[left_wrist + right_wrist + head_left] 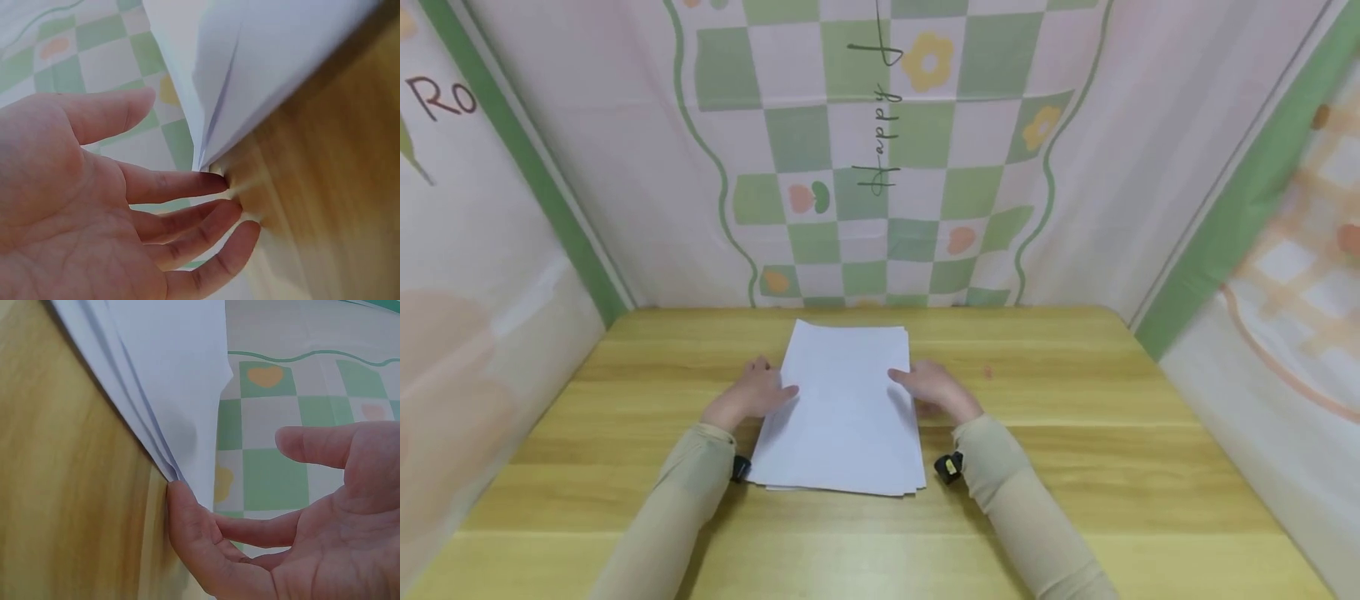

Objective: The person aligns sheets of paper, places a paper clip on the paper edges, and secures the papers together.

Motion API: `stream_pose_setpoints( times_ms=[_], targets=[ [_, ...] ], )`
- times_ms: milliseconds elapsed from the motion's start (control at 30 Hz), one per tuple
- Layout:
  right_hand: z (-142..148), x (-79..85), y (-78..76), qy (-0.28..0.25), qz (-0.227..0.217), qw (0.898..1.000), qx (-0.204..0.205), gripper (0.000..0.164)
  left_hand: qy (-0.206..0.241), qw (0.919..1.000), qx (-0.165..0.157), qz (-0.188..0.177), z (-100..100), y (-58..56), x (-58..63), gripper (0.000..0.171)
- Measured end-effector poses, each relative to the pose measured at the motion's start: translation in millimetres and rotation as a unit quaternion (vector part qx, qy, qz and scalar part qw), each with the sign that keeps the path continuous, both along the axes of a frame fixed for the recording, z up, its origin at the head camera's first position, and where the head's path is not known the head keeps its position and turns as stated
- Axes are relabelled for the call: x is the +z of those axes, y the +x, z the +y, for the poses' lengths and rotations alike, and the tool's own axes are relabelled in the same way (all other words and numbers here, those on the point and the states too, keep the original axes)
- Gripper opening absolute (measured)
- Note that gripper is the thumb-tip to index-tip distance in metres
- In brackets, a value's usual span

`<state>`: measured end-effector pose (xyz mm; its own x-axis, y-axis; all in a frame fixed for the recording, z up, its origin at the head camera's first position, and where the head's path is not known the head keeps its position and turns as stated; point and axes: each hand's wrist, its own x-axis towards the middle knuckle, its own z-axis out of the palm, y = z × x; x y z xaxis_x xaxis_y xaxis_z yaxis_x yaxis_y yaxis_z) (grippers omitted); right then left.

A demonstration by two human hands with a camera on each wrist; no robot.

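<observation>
A stack of white paper sheets lies on the wooden table, its edges slightly uneven. My left hand is at the stack's left side. In the left wrist view that hand has its fingertips on the tabletop by the paper's edge, the thumb held apart above. On the opposite side is my right hand. The right wrist view shows this hand with a fingertip touching the edge of the sheets, which fan apart a little, and its thumb raised clear of the paper. Neither hand pinches the stack.
The wooden table extends around the stack on all sides. Behind it hangs a green and white checkered cloth, with more printed fabric at the left and right. A small black device is strapped at the right wrist.
</observation>
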<state>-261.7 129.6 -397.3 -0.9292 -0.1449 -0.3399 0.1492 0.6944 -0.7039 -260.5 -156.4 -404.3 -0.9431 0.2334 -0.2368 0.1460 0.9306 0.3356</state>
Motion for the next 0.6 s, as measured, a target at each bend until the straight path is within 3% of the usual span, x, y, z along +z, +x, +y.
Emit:
stream_pose_setpoints(
  times_ms=[167, 300, 467, 600],
  targets=[
    [-0.8, 1.7, -0.4, -0.007, -0.004, 1.0, 0.0, 0.035, 0.002, 1.0, 0.003, -0.003, 1.6, 1.6, -1.6, 0.063],
    [-2.5, 1.3, -2.0, -0.012, -0.012, 1.0, 0.001, 0.044, 0.0, 1.0, 0.003, -0.005, 1.6, 1.7, -3.1, 0.063],
    [0.4, 1.8, -5.7, -0.071, -0.045, 0.996, -0.021, 0.055, 0.005, 1.0, 0.005, -0.005, 3.8, 0.3, -1.8, 0.061],
    [4.2, 4.2, -7.6, -0.099, -0.068, 0.992, -0.041, 0.048, 0.009, 1.0, 0.003, -0.002, 6.7, -1.8, -0.3, 0.06]
  ],
)
